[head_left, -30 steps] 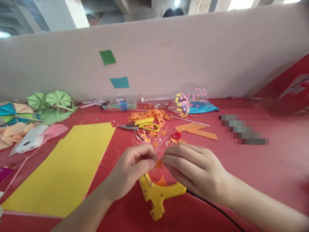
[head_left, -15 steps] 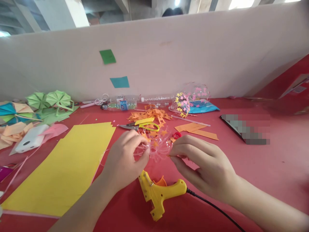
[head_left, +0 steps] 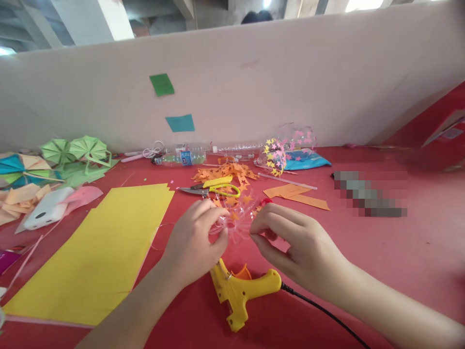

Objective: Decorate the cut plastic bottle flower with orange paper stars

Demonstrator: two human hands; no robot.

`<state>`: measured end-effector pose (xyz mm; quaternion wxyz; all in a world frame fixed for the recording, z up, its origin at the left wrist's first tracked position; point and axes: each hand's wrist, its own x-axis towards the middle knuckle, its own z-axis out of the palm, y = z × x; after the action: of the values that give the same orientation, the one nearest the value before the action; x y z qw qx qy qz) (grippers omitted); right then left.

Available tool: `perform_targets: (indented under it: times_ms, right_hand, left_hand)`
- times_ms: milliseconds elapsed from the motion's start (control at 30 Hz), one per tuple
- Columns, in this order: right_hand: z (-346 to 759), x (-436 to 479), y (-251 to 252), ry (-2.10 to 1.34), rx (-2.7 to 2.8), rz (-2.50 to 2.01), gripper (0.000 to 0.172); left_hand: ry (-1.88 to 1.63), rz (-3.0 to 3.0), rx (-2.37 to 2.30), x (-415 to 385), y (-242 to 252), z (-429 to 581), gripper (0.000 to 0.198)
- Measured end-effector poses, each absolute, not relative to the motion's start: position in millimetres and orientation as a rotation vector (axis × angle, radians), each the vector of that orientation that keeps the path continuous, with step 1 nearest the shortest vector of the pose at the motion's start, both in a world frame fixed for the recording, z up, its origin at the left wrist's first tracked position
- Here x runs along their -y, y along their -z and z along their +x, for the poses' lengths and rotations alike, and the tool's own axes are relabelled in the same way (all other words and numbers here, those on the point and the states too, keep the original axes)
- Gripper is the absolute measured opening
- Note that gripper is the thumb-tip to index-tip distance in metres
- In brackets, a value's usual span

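Observation:
A clear plastic bottle piece [head_left: 232, 225], cut into strips that spread like petals, lies between my hands with orange paper stars on and around it. My left hand [head_left: 198, 237] curls over its left side, thumb and forefinger around the clear strips. At its right edge, my right hand [head_left: 296, 237] pinches thumb and forefinger together; whatever is between the tips is too small to make out. A yellow hot glue gun [head_left: 241, 293] lies just below, its black cord running right. Partly behind the right hand is a red cap [head_left: 266, 200].
Yellow-handled scissors [head_left: 225, 190] and piled orange stars [head_left: 228, 172] lie beyond the hands. Yellow paper sheets [head_left: 98, 252] cover the left side. Orange strips [head_left: 301, 196], plastic bottles [head_left: 187, 156] and a star-decorated clear bottle piece [head_left: 276, 155] are farther back, before a pale partition [head_left: 254, 92].
My left hand has shifted slightly right along the plastic piece. My right hand has moved slightly left, toward it; the orange speck at its fingertips no longer shows.

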<state>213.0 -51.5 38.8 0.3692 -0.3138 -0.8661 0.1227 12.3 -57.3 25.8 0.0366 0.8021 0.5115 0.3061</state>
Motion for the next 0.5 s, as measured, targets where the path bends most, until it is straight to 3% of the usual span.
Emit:
perform_targets:
  times_ms: [167, 500]
  right_hand:
    - [212.4, 52.4, -39.2, -0.314, 2.233, -0.800, 0.014]
    - [211.2, 51.6, -34.9, -0.400, 2.204, -0.846, 0.013]
  left_hand:
    - [-0.877, 2.406, -1.553, 55.3, -28.7, 10.3, 0.022]
    - [-0.949, 2.292, -1.496, 56.7, -24.5, 19.2, 0.008]
